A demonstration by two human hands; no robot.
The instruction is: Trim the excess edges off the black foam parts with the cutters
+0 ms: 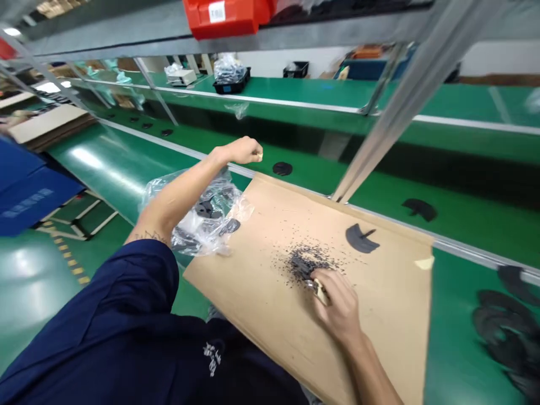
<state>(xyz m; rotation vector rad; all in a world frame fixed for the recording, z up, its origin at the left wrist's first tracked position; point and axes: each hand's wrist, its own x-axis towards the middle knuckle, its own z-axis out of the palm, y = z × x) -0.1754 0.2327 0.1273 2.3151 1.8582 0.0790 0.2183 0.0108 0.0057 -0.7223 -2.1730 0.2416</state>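
Observation:
My left hand (245, 151) reaches out over the green conveyor belt, fingers curled, a pale cover at a fingertip. Whether anything is inside it is hidden. Just right of it, apart from the hand, a flat black rounded part (282, 168) lies on the belt. My right hand (337, 298) is closed over the cardboard sheet (261, 275), gripping a small shiny metal tool (311, 284) whose kind I cannot make out. Beside its fingertips is a pile of black scraps (301, 264). A black fan-shaped part with a stem (361, 238) rests farther back on the cardboard.
A clear plastic bag (206, 219) with black parts lies left of the cardboard. Another fan-shaped part (420, 208) is on the belt. Black parts (506, 326) are heaped at right. A metal post (392, 101) rises behind the cardboard; a red bin (228, 19) sits overhead.

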